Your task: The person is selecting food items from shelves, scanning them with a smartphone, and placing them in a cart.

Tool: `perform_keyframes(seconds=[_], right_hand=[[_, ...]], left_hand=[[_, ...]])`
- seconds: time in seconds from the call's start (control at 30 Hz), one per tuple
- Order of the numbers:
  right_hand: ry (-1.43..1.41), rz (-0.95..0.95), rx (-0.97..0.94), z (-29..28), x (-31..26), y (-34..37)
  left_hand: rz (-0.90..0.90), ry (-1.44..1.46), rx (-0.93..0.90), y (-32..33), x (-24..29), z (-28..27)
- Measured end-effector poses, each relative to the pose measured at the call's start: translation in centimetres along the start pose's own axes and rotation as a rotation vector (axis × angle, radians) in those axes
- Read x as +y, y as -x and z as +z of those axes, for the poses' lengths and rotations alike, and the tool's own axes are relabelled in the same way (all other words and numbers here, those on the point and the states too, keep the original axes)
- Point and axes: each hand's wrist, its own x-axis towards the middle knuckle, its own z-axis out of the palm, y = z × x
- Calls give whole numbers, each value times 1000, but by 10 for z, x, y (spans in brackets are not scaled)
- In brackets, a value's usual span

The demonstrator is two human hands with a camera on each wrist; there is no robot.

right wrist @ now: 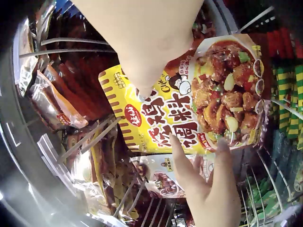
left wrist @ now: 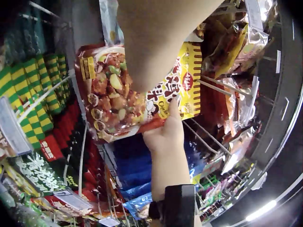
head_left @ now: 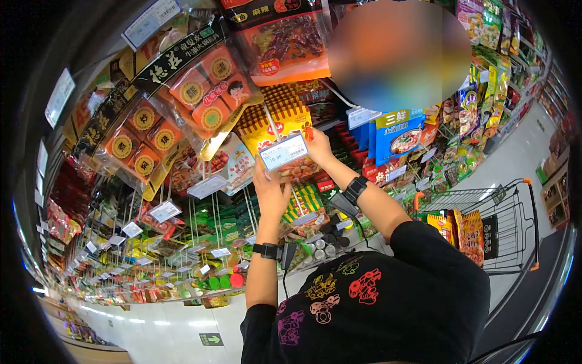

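A yellow chicken seasoning packet (head_left: 292,128) with a picture of cooked chicken is held at the hanging rack. At its right edge my right hand (head_left: 316,148) grips it, thumb on the front in the left wrist view (left wrist: 166,130). My left hand (head_left: 272,193) holds the opposite edge; in the right wrist view its fingertips (right wrist: 222,145) lap over the printed front (right wrist: 158,120). A white price tag (head_left: 284,151) on a metal prong covers part of the packet in the head view.
Hot-pot base packs (head_left: 209,91) hang at upper left, blue packets (head_left: 398,136) at right. Green-and-yellow striped packets (head_left: 301,203) hang below. A wire shopping cart (head_left: 512,227) with yellow packets (head_left: 470,233) stands at right. Metal prongs and price tags jut out across the rack.
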Motion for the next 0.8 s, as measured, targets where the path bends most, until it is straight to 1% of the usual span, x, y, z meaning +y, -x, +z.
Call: perform_keyframes(seconds=[0.03, 0.07, 0.1, 0.2, 0.23, 0.33, 0.43, 0.5, 0.53, 0.57, 0.6, 0.67, 0.7, 0.73, 0.77, 0.8], right_hand=[[52, 5, 15, -3, -8, 4], [105, 10, 29, -6, -13, 9], [151, -5, 52, -6, -6, 11], [311, 60, 6, -9, 14, 17], [240, 24, -4, -9, 18, 20], [274, 10, -15, -8, 18, 20], [393, 79, -20, -4, 18, 9], [431, 138, -35, 1, 16, -1], [411, 114, -31, 3, 18, -6], [392, 91, -30, 6, 22, -10], [372, 67, -29, 8, 26, -16], [413, 120, -39, 13, 29, -28], [422, 153, -39, 15, 30, -34], [431, 189, -39, 16, 32, -38], [458, 186, -81, 14, 34, -42], [464, 186, -80, 13, 28, -44]], left_hand=[[-23, -10, -56, 0, 2, -1], [-22, 3, -63, 1, 4, -2], [-21, 17, -69, 0, 6, -2], [-3, -8, -72, 3, 7, 2], [8, -18, -67, 4, 7, 3], [29, -96, -47, 4, 2, 14], [39, -155, -46, -4, -5, 18], [-45, -160, -127, -12, -10, 23], [-89, -162, -166, -16, -12, 25], [-89, -187, -163, -20, -13, 26], [-62, -166, -129, -22, -24, 36], [-40, -106, -100, -29, -39, 49], [-71, -33, -162, -33, -42, 51], [-132, -6, -139, -36, -44, 55], [-132, -14, -134, -38, -46, 58], [-134, -21, -132, -41, -45, 57]])
